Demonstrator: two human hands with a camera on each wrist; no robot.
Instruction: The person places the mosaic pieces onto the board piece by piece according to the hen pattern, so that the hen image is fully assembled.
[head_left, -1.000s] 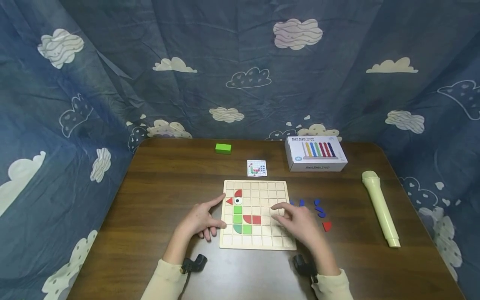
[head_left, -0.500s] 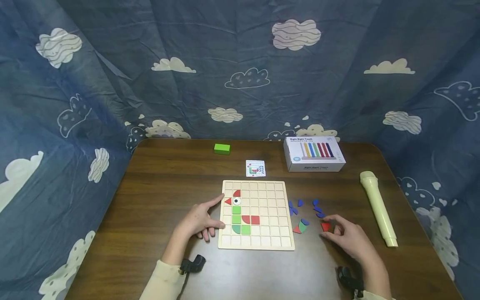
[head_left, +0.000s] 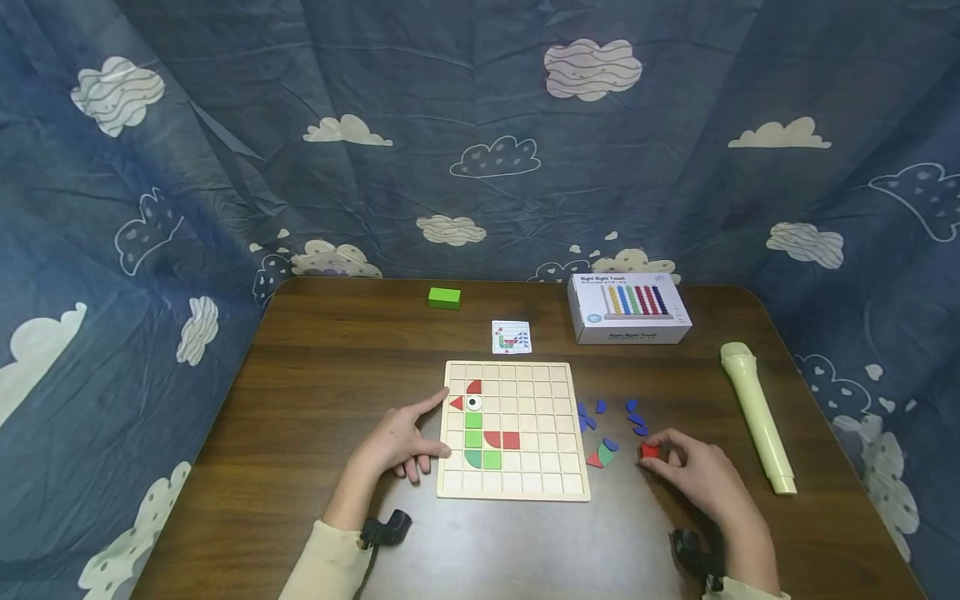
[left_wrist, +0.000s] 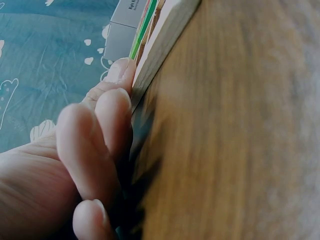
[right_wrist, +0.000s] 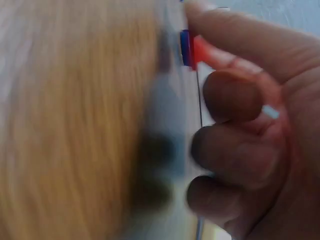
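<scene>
Since half a second ago the right hand (head_left: 701,475) has closed on the red piece (head_left: 649,451), now pinching it between thumb and fingertips beside the blue pieces (head_left: 636,419). The left hand (head_left: 397,442) stays flat, fingers spread against the wooden board (head_left: 525,479).

You had bare table (head_left: 330,392) left of the wooden board (head_left: 536,483), well apart from the green block (head_left: 444,297) at the far edge. On the right, the loose coloured pieces (head_left: 607,421) crowded the gap between board and right hand (head_left: 693,475). Beyond that hand, the cream tube (head_left: 753,414) barred the way; the white box (head_left: 628,308) and small card (head_left: 512,337) stood behind.
</scene>
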